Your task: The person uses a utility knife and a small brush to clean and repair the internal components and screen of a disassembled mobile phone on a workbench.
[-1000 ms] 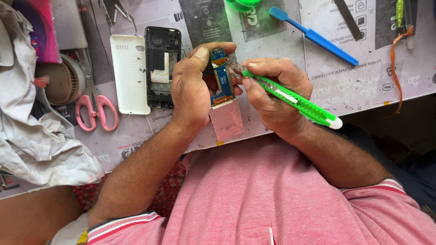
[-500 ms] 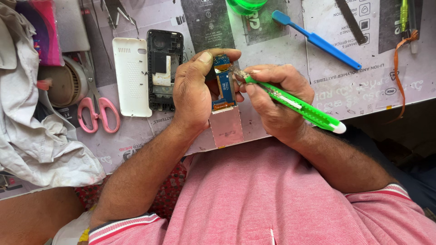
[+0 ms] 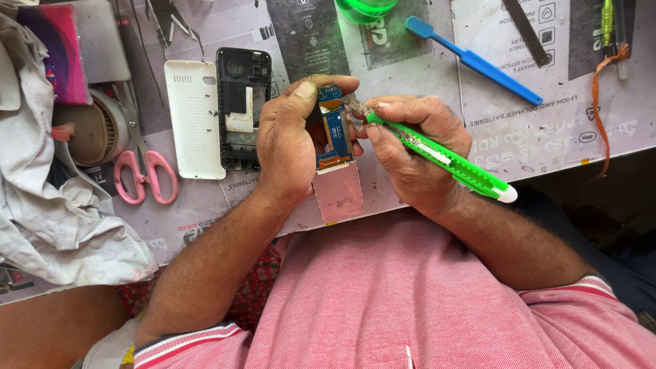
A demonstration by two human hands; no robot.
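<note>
Phone already apart: white back cover [image 3: 194, 117] and black phone frame [image 3: 243, 108] lie side by side on the tabletop [image 3: 424, 96]. Our left hand [image 3: 290, 140] is clamped on the blue circuit board [image 3: 335, 128], its pink screen panel [image 3: 337, 191] hanging below, held just above the tabletop edge. Our right hand [image 3: 410, 154] is closed around a green utility knife [image 3: 444, 160], tip at the board's upper end. We judge the board work midway; reassembly not yet begun.
</note>
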